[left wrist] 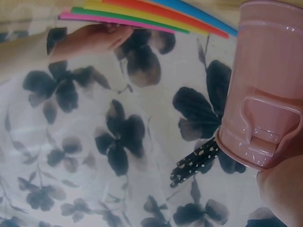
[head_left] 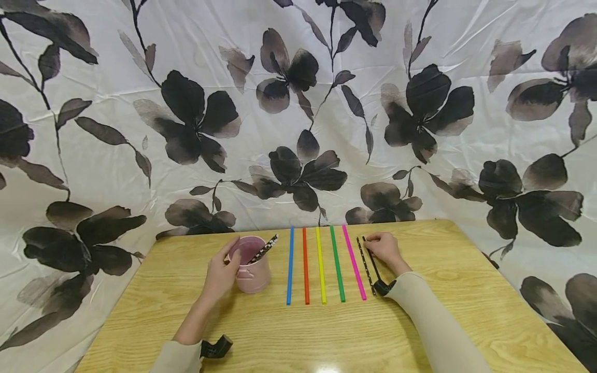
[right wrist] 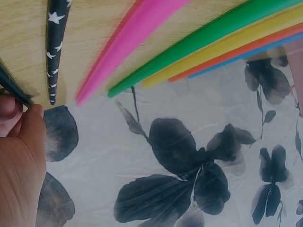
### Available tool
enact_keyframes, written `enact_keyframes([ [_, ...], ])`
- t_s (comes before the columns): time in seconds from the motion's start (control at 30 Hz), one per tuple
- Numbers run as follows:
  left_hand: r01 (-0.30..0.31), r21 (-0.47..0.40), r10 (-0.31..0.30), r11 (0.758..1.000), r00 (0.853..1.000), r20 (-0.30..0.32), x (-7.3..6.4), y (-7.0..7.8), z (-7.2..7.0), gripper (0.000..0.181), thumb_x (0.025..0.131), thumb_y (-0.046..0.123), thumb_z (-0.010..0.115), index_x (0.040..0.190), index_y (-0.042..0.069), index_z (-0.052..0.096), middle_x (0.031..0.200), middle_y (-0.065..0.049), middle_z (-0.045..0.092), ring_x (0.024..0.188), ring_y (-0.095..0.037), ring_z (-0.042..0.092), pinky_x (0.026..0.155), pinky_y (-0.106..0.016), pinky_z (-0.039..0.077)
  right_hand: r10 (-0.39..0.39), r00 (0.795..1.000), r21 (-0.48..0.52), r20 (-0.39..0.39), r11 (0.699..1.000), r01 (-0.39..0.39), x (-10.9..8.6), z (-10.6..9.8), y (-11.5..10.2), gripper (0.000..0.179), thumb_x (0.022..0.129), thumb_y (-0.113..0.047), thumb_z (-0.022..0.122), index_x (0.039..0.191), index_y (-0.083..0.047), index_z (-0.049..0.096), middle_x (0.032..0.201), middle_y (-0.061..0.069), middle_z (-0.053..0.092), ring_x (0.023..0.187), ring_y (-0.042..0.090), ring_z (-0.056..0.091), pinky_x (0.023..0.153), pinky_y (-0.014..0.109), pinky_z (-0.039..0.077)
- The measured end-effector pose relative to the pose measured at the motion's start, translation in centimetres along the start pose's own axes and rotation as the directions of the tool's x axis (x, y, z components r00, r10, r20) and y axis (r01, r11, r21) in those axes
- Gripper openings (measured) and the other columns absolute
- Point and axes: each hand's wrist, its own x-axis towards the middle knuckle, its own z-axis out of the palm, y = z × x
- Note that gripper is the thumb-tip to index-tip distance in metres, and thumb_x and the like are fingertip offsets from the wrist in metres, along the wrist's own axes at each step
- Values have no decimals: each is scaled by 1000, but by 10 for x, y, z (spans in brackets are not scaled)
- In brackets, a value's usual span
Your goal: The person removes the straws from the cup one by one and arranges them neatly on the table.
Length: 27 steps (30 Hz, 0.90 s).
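My left hand (head_left: 219, 274) grips a small pink metal bucket (head_left: 254, 277) by its side at the rim. Several black straws with a pale pattern (head_left: 265, 248) lean out of its mouth; in the left wrist view the bucket (left wrist: 267, 61) shows its wire-loop handle. Over at the right end of a row of straws, my right hand (head_left: 383, 247) pinches the far end of a dark straw (right wrist: 12, 85) between thumb and fingers. Just left of it lies a black straw with white stars (right wrist: 56, 42), then a pink straw (head_left: 354, 261).
Green (head_left: 338, 264), yellow (head_left: 321, 267), red (head_left: 306, 267) and blue (head_left: 290, 267) straws lie side by side between bucket and pink straw. The wooden table (head_left: 280, 336) ends at a floral cloth (head_left: 298, 103) behind. Black wrist cameras (head_left: 216, 347) sit on both wrists.
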Motion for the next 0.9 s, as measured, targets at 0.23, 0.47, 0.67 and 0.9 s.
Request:
enact_keyframes([
  [0.23,6,7,-6,1000,1000,20,2,-1,-2,38,91,14,46,129,12,46,116,-19,52,80,-22,50,55,-22,40,18,1000,136,8,991,-19,-1,-3,-9,21,78,-18,65,93,-2,65,71,11,62,54,18,56,42,22,42],
  [0.47,19,-4,-18,1000,1000,13,6,-17,-1,38,91,21,48,129,17,46,123,-13,49,88,-21,49,57,-22,42,-33,999,251,26,968,25,-15,3,-59,25,81,-21,63,99,-3,65,83,13,62,69,31,59,53,31,48],
  [0.67,20,7,-20,1000,1000,-3,8,-31,4,38,91,26,48,128,22,47,118,-7,53,77,-18,52,54,-22,43,-253,960,361,123,912,194,-37,20,-120,21,81,-19,64,97,-5,66,85,14,64,73,37,58,62,46,48],
  [0.9,5,5,-5,1000,1000,16,3,-11,4,37,91,18,47,128,14,47,123,-12,49,106,-19,46,71,-21,42,-402,888,417,222,863,287,-65,45,-167,20,82,-20,63,98,-9,66,87,8,64,68,20,60,58,37,50],
])
